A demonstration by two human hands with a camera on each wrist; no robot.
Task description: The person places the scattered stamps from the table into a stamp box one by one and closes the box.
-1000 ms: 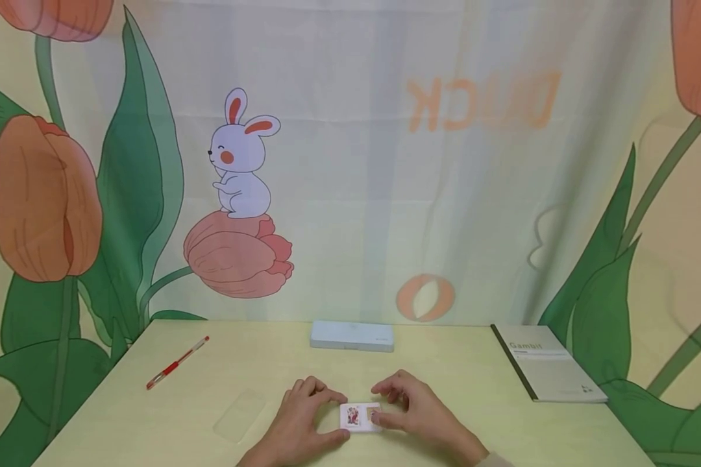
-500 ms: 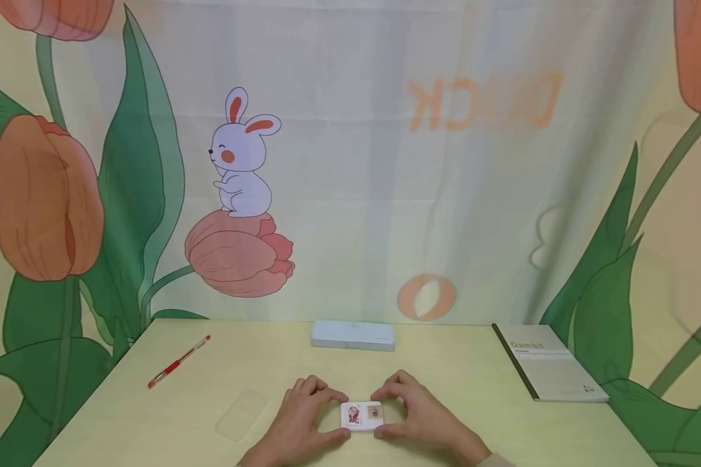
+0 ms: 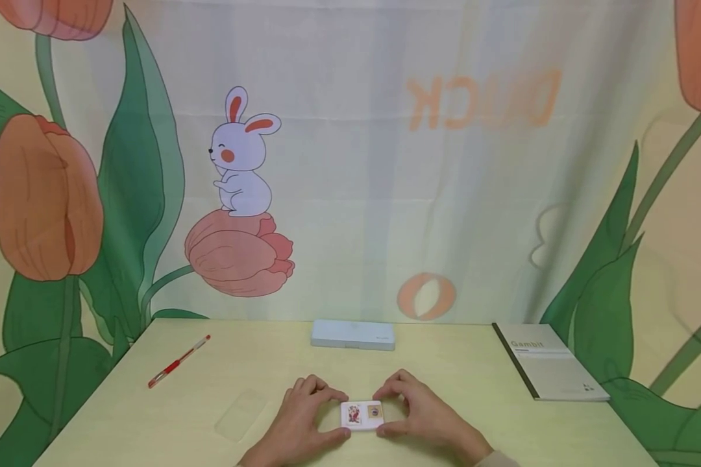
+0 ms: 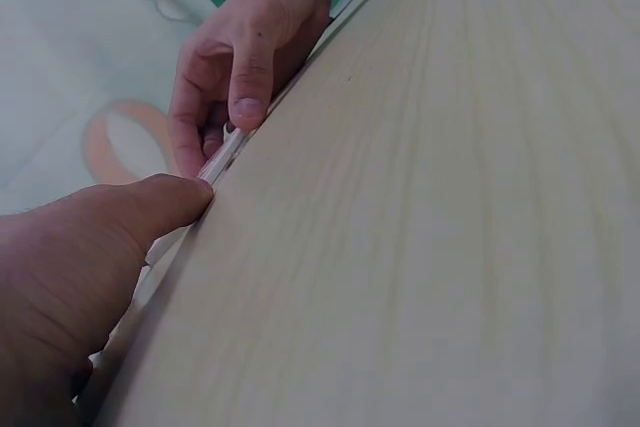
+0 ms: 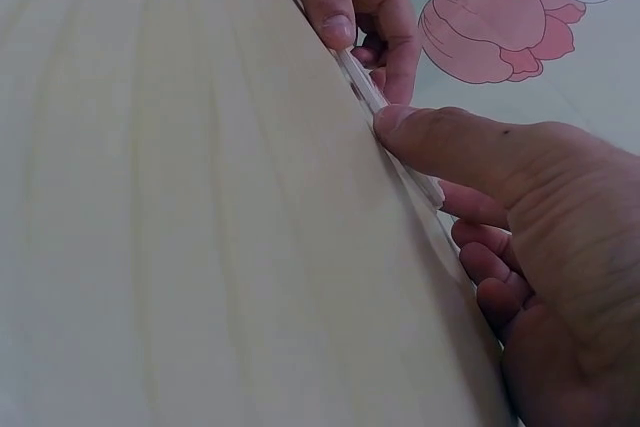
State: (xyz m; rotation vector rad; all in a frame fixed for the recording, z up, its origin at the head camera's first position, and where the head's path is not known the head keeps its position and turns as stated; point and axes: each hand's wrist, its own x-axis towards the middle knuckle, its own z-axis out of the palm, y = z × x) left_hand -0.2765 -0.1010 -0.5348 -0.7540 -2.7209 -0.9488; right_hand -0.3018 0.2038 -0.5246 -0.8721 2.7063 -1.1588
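A small flat white case point(image 3: 363, 425) lies on the table in front, with two small square pictures on its top, one red and white, one gold-brown with a dark round middle. My left hand point(image 3: 301, 418) holds its left end, index finger at the far edge and thumb at the near edge. At the right end my right hand point(image 3: 423, 415) grips it the same way. Both wrist views show the case edge-on as a thin white strip between the two hands point(image 4: 255, 67). Left of my left hand lies a clear, rounded rectangular plastic cover point(image 3: 241, 415).
A light blue pencil case point(image 3: 352, 335) stands at the table's back edge. On the left lies a red pen point(image 3: 179, 361). A grey notebook point(image 3: 549, 363) with a black spine lies at the right. Behind the table point(image 3: 455, 363) hangs a curtain point(image 3: 350, 162) printed with tulips and a rabbit.
My right thumb has moved off the gold-brown picture to the case's near edge, uncovering the picture, and the index finger has come to the far edge. My left hand keeps its place.
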